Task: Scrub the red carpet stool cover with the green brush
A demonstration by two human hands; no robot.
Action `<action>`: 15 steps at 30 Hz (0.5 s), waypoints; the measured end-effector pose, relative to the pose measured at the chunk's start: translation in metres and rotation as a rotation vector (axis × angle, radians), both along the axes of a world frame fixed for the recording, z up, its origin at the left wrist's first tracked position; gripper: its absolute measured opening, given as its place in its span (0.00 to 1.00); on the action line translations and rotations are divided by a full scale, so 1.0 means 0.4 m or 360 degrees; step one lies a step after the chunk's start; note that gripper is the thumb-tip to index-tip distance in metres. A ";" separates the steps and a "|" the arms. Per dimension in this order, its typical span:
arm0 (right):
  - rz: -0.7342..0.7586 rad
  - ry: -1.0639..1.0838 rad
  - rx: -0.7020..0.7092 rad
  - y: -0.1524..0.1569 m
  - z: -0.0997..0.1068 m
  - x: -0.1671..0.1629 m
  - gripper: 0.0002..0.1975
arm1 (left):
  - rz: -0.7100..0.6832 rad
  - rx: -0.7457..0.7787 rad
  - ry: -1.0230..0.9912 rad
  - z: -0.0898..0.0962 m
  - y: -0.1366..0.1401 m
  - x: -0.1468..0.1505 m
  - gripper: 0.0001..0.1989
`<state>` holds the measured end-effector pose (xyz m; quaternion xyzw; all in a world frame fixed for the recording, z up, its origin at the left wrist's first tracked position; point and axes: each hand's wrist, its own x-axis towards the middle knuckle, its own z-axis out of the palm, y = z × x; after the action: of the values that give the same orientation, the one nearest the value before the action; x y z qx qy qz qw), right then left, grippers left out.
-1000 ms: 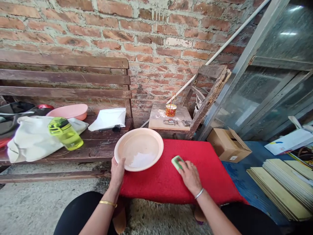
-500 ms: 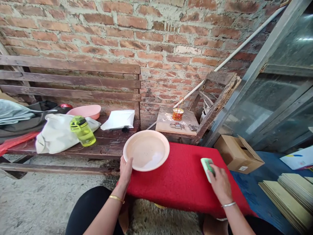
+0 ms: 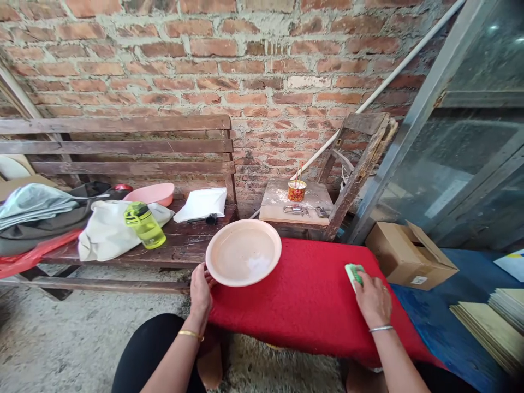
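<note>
A pale pink basin (image 3: 245, 229) with water in it stands at the left end of the bench covered in red cloth (image 3: 303, 311). My left hand (image 3: 200, 292) is at the basin's near left side, its fingers curled against the rim and partly hidden beneath it. Over the right part of the cloth, my right hand (image 3: 373, 303) is closed around a scrubbing brush (image 3: 352, 274), pale green with darker green bristles. Only the brush's left end shows past the fingers.
On the wooden bench (image 3: 180, 240) at left lie a white bag (image 3: 102, 234), a green water bottle (image 3: 145, 225), a pink bowl (image 3: 151, 194) and a white packet (image 3: 200, 204). Padlocks (image 3: 295, 209) and a red cup (image 3: 297, 191) stand behind. A cardboard box (image 3: 403, 256) sits at right.
My left thumb has come off the top of the basin's rim, and that hand sits slightly lower and farther left. My right hand still holds the brush. The view has shifted a little.
</note>
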<state>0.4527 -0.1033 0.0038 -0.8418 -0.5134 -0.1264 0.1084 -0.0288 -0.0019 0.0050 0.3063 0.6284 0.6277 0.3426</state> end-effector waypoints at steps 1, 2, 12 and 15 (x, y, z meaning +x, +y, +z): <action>-0.0099 0.0025 0.0027 -0.003 0.005 0.023 0.18 | 0.0071 -0.0040 0.0130 -0.003 0.000 -0.011 0.21; -0.0134 0.0050 0.0070 -0.006 0.008 0.034 0.18 | 0.0133 -0.0075 0.0341 -0.007 0.000 -0.022 0.19; 0.1146 0.0076 0.0363 0.024 -0.071 -0.312 0.15 | -0.0398 -0.0808 0.1830 -0.057 -0.041 0.002 0.19; 0.1150 -0.0043 0.0328 0.052 -0.081 -0.320 0.16 | -0.0563 -0.0888 0.1865 -0.048 -0.037 0.010 0.20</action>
<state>0.3245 -0.0825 -0.0286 -0.5893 -0.7633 -0.1420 0.2234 -0.0248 -0.0167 -0.0143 0.5946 0.7895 0.1062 0.1088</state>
